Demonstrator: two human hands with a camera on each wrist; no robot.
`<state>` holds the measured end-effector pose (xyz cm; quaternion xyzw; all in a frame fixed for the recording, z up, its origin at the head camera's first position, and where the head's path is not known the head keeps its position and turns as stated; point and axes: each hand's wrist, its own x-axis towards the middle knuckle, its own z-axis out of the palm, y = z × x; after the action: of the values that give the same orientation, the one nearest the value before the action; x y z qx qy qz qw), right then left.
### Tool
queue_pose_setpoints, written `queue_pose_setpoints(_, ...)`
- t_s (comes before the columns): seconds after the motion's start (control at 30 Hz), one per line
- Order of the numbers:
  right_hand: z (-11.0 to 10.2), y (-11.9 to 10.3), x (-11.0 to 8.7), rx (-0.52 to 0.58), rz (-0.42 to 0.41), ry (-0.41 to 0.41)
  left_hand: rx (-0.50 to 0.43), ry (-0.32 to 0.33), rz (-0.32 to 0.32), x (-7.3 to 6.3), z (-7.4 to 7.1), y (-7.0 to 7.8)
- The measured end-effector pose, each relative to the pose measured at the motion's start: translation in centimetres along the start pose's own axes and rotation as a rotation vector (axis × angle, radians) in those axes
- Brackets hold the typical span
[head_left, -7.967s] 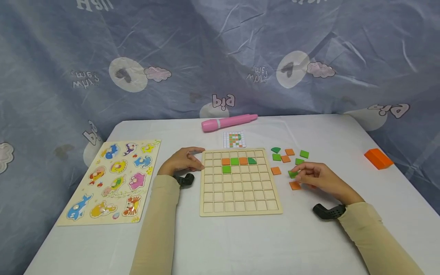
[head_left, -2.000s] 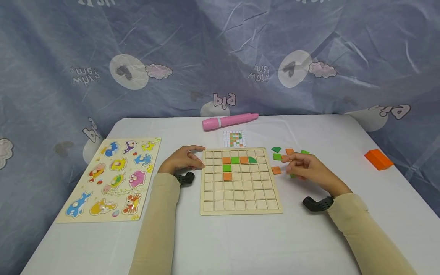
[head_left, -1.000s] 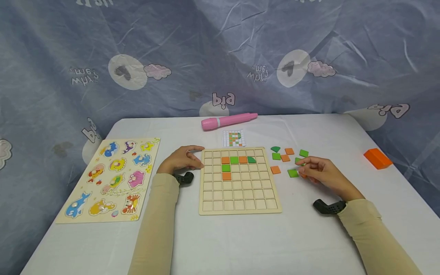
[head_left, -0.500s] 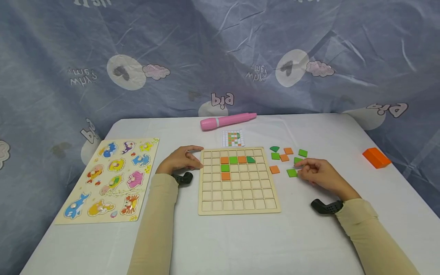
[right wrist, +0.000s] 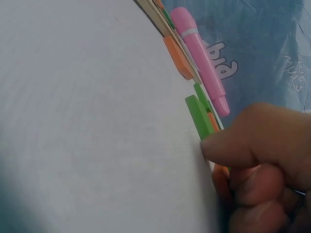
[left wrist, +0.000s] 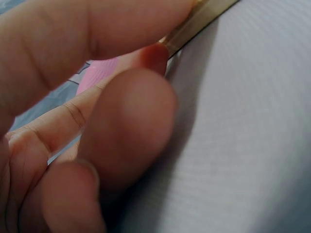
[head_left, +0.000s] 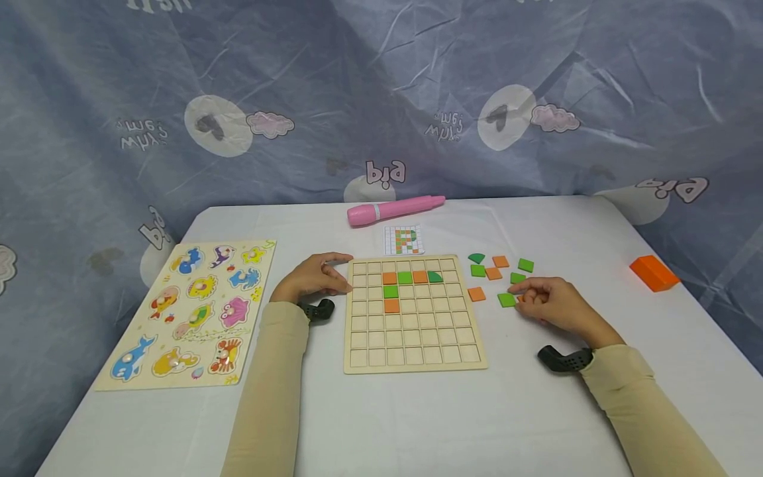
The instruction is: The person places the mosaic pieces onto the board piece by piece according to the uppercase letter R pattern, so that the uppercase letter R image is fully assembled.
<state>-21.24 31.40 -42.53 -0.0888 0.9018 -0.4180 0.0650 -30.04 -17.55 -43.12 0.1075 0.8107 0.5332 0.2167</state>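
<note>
My right hand (head_left: 551,305) curled, bench (head_left: 387,424) right-edge side of nearest green tile (head_left: 507,300); can't tell whether it pinches orange tile (right wrist: 221,172) at fingertips. Left hand (head_left: 314,277), thumb and forefinger spread, at grid board (head_left: 422,339).

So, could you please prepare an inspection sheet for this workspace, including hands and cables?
Surface: white cloth-covered table.
Job's things: beige wooden grid board holding six flat orange and green tiles; loose orange and green tiles to its right; white gridded pattern card behind it.
Clutter: pink pen-shaped object, cream animal-picture puzzle board, orange rectangular block.
Hands: left hand touches the grid board's left edge; right hand is at the loose tiles, grip unclear.
Cables: nothing seen.
Surroundings: blue-grey printed fabric backdrop.
</note>
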Motion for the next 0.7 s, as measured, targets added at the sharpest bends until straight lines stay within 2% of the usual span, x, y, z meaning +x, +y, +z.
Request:
queue_pose_setpoints(0.4,0.02,-0.09,-0.06,-0.023,-0.029,0.021,0.002,0.005,-0.004,-0.15,-0.08,0.16)
queue_pose_setpoints(0.7,0.3,-0.12,-0.18,-0.034,-0.106,0.11,-0.008,0.0,0.008,-0.03,-0.14,-0.04)
